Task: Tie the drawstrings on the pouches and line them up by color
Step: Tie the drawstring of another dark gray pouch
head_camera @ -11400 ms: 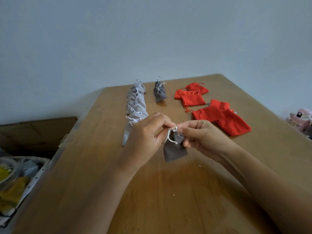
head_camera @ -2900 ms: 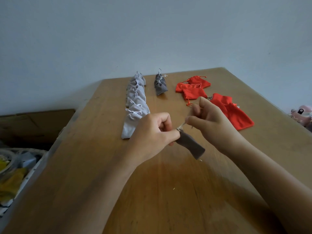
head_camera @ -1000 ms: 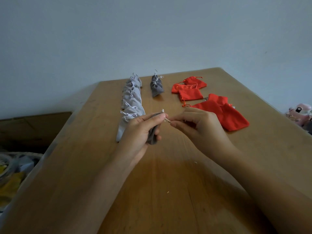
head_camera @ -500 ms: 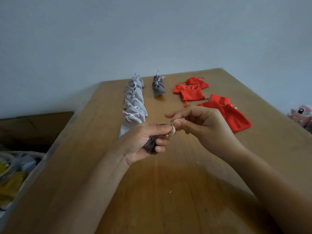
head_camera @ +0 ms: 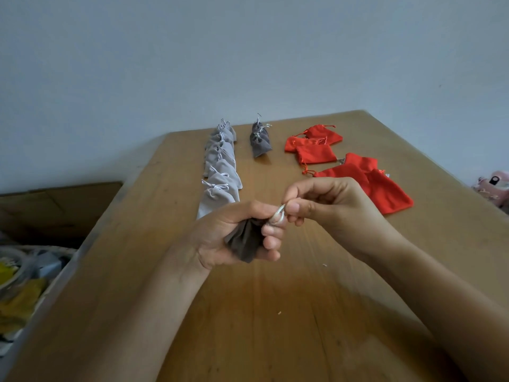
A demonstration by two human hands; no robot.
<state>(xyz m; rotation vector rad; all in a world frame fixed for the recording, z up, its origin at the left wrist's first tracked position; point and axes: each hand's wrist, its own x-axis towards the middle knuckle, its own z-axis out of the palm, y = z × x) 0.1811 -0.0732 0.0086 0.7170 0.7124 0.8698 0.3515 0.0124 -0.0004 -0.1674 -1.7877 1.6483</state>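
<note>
My left hand (head_camera: 237,235) grips a dark grey pouch (head_camera: 245,241) above the middle of the wooden table (head_camera: 275,326). My right hand (head_camera: 330,205) pinches its white drawstring (head_camera: 278,213) at the pouch's mouth. Behind, a row of several light grey tied pouches (head_camera: 220,166) runs away from me. To its right lie a couple of dark grey tied pouches (head_camera: 260,140). Several red pouches (head_camera: 358,172) lie loosely at the right, some half hidden by my right hand.
A brown cardboard box (head_camera: 55,208) and a bin of mixed items (head_camera: 24,279) sit left of the table, below its edge. A pink object (head_camera: 493,188) lies past the right edge. A pale wall stands behind the table.
Over the last second my left hand turned palm up with the dark grey pouch bunched in it. My right hand shifted its pinch on the drawstring close to the pouch's mouth.
</note>
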